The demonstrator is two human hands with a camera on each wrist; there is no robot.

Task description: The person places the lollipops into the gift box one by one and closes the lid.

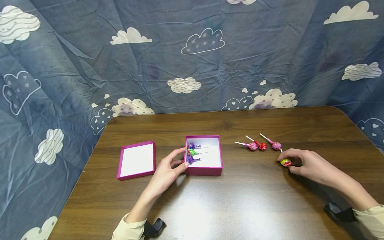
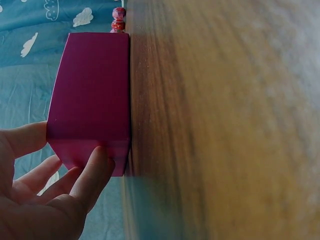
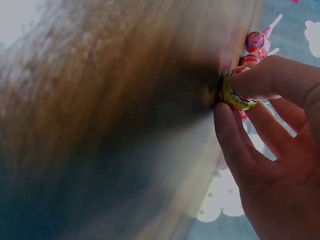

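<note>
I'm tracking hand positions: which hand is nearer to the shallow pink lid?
Left. The left hand is just right of the lid, touching the pink box; the right hand is farther off, beyond the box, pinching the yellow lollipop.

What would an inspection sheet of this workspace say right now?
Surface: brown wooden table, bright reflections toward the near side.
Job's things: open pink box; three boxed lollipops inside; three loose lollipops on the table to its right; pink lid to its left, white inside up.
Clutter: nothing seen.
Grips: left grip touches the box's left side; right grip pinches a yellow lollipop.
Cables: nothing seen.
Surroundings: blue cloud-print cloth behind the table.
</note>
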